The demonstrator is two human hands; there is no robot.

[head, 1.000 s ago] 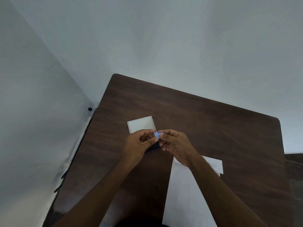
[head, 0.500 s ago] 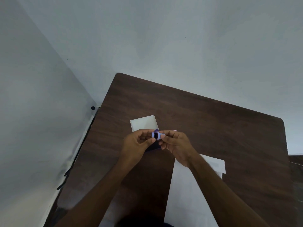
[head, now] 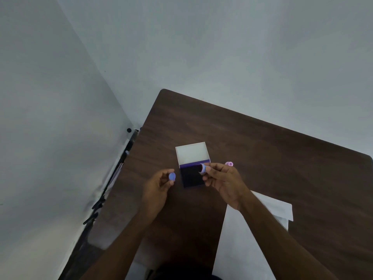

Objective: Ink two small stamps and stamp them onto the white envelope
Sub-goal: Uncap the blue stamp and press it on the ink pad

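Two hands over the dark wooden desk [head: 262, 150]. Left hand [head: 159, 186] pinches one small blue cap [head: 172, 176] at its fingertips. Right hand [head: 222, 180] grips one blue stamp [head: 202, 168], held at the right edge of the single open ink pad [head: 191, 175], its pale lid [head: 191, 153] flipped back. One pink stamp [head: 229, 163] peeks just behind the right hand. One white envelope [head: 238, 239] lies at the near right, under the right forearm. Plain grey walls meet in a corner behind.

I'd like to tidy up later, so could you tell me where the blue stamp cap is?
The blue cap is pinched in the left hand, just left of the open ink pad.
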